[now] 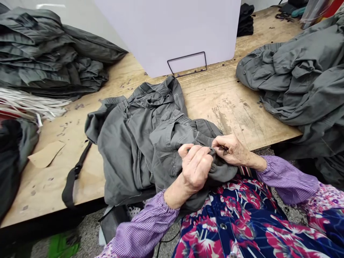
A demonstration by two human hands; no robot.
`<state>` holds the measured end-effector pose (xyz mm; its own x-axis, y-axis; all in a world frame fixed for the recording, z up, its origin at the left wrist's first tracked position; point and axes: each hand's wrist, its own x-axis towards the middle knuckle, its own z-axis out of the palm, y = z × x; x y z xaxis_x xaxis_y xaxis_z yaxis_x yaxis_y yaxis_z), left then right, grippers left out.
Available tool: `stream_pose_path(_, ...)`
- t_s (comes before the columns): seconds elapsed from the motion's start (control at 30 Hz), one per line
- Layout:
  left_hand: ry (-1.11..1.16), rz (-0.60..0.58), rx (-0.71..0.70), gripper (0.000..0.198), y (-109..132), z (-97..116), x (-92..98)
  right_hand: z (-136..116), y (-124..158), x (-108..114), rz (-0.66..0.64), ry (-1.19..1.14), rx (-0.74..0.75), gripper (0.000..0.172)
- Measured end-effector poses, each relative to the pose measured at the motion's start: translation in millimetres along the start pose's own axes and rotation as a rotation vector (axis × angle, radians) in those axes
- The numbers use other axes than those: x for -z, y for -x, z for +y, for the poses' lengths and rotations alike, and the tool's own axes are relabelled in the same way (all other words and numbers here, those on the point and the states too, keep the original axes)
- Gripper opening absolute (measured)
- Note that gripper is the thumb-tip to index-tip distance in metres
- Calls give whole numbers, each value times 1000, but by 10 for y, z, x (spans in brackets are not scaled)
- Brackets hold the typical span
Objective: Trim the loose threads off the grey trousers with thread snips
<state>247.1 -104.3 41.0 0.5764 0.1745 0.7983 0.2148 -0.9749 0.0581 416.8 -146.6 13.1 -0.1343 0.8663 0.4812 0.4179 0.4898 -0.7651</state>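
A dark grey garment (126, 143) with gathered elastic, seams and a button lies bunched over the table's front edge and onto the lap. My left hand (197, 166) is closed on a fold of it, fingers curled and knuckles up. Close beside it, to the right, my right hand (232, 150) is pinched at the same edge of cloth. Between its fingers shows a small dark pointed tool (223, 150), which looks like thread snips; most of it is hidden in the hand. A button (213, 167) sits on the cloth just below the hands.
Grey garments are heaped at the left (45, 53) and hang over the edge at the right (298, 79). A white board (182, 32) stands behind a black wire stand (187, 64). White strips (34, 104), a brown paper piece (47, 154) and a black buckled strap (76, 172) lie left.
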Motion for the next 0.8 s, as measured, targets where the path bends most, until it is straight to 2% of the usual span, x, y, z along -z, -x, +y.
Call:
stream_pose_path(0.07,-32,13,103,13,71,26,-10,-12,1,3,-67,-89,-71,12)
stream_pose_path(0.17,-19,47,120,16,131,45,-31,-22,-16,-1,-167,-177,-108,24)
stream_pose_path(0.3,19,74,173,15,131,77,-49,-40,-42,-70,-63,-133,-88,15)
stream_pose_path(0.4,-4,86,330,15,111,119,-25,-54,-43,-83,-34,-161,-127,12)
stream_pose_path(0.5,-23,124,472,21,106,150,-10,-56,-44,-56,-164,-278,-175,23)
stream_pose_path(0.57,-14,140,502,24,112,155,-25,-56,-52,-57,-216,-294,-154,27)
stream_pose_path(0.7,57,161,539,22,100,138,-47,-71,-69,-121,-113,-200,-110,15)
stream_pose_path(0.8,165,76,572,8,55,118,10,-90,-72,-160,-9,-95,-67,13)
